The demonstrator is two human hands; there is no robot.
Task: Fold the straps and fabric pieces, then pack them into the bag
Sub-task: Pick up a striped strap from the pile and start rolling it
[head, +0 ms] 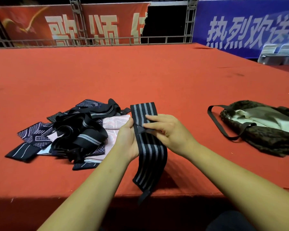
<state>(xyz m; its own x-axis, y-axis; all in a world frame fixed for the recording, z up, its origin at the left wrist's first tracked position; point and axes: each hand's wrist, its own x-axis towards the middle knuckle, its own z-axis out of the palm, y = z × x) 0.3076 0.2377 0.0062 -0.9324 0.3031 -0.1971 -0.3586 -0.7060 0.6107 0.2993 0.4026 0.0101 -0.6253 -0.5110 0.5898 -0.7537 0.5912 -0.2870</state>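
A black, grey-striped strap [147,147] is held up to the left of the bag [260,130], well apart from it. On the side away from the bag it is gripped by the left hand [126,140]: the thumb is laid on the striped face, and the fingers are hidden behind the band. On the side nearer the bag, the same strap is pinched by the right hand [168,130] at a dark tab, with the index finger laid across the stripes. The strap's upper end is raised above the 2 hands; its lower end is hung past the front edge of the red carpeted platform [140,72].

Farther left of the bag, a loose pile [73,134] of dark straps and pink and navy patterned fabric pieces is heaped on the carpet. The bag is laid with its mouth open, a pale lining is shown, and its black handle loop is spread toward the hands. Behind the bag a blue banner [240,27] is hung, with a red banner [65,25] to its left.
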